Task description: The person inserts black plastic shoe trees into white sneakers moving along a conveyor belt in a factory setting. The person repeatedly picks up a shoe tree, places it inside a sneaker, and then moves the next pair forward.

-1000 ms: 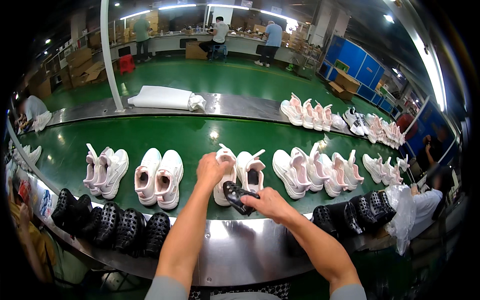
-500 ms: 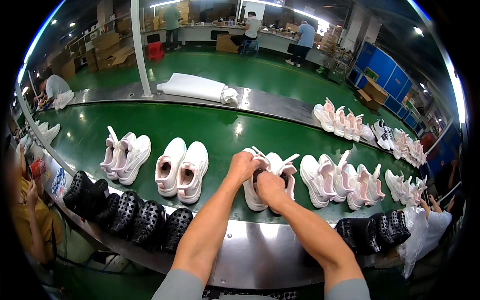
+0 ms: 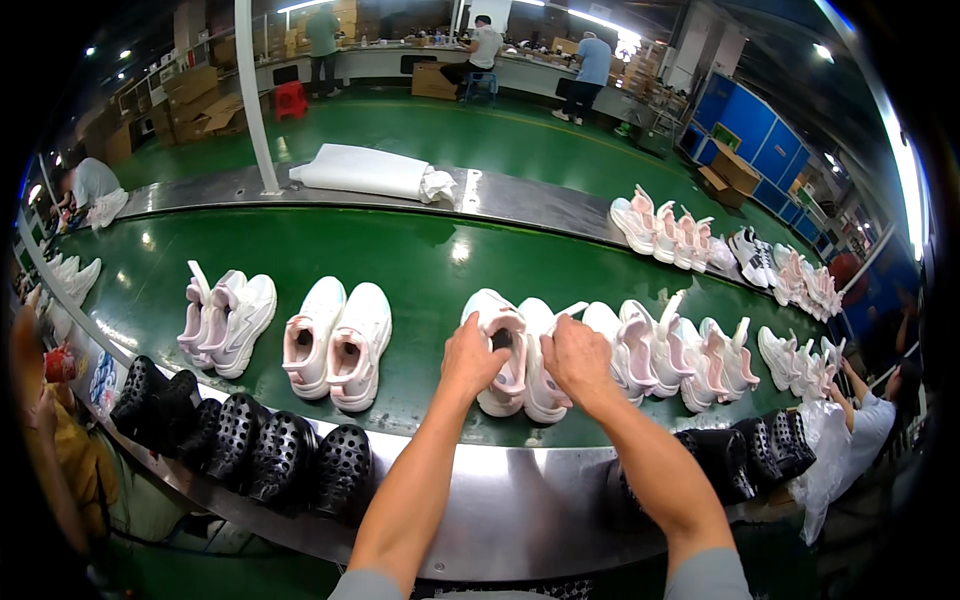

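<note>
In front of me a pair of white sneakers with pink lining stands upright on the green belt, toes pointing away. My left hand (image 3: 474,356) is closed on the left side of the left sneaker (image 3: 500,398), its thumb at the opening. Something dark shows inside that opening; I cannot make out what it is. My right hand (image 3: 578,358) is closed on the right sneaker (image 3: 541,400) at its collar and tongue, hiding much of the opening. To the left stands another pair, its nearer member a white sneaker (image 3: 362,335); more sneakers (image 3: 640,350) stand close on the right.
Black perforated shoe-shaped pieces (image 3: 272,455) line the metal ledge (image 3: 500,500) at left, with more black pieces (image 3: 760,455) at right. A white roll (image 3: 362,172) lies on the far rail. Co-workers sit at both ends, one in a light shirt (image 3: 868,440).
My right hand has moved out of the middle of the pair to the right sneaker's collar. My left hand has come down along the left sneaker's side. The whole view has shifted slightly.
</note>
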Demonstrator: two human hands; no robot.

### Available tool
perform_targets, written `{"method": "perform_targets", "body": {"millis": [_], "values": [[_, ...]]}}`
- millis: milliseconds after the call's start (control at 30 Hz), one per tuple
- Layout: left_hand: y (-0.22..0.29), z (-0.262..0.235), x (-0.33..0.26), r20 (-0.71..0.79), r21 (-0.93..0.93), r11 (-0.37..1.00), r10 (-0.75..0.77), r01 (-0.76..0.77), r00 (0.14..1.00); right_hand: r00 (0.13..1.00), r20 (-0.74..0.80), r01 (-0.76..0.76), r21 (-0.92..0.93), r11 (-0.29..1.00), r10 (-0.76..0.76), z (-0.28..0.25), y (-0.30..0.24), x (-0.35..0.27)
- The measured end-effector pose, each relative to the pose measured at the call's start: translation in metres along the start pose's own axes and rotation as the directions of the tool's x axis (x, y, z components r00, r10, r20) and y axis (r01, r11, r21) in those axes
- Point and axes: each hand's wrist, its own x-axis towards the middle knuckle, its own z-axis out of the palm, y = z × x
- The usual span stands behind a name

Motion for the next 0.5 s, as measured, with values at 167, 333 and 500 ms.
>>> {"method": "perform_targets", "body": {"millis": [167, 333, 500], "values": [[0.001, 0.021, -0.015, 0.009, -0.101, 0.995, -0.004, 0.005, 1.0, 0.966, 0.253, -0.07, 0.092, 0.993, 0.045, 0.027, 0.069, -0.009], [-0.032, -0.003, 0.002, -0.197, -0.018, 0.999, 0.032, -0.036, 0.98, 0.971, 0.232, -0.157, 0.456, 0.876, 0.054, 0.07, 0.019, 0.003], [0.028, -0.052, -0.06, -0.517, 0.223, 0.93, 0.367, -0.293, 0.773, 0.968, 0.207, -0.167, 0.111, 0.98, 0.142, -0.013, 0.058, -0.001]]}}
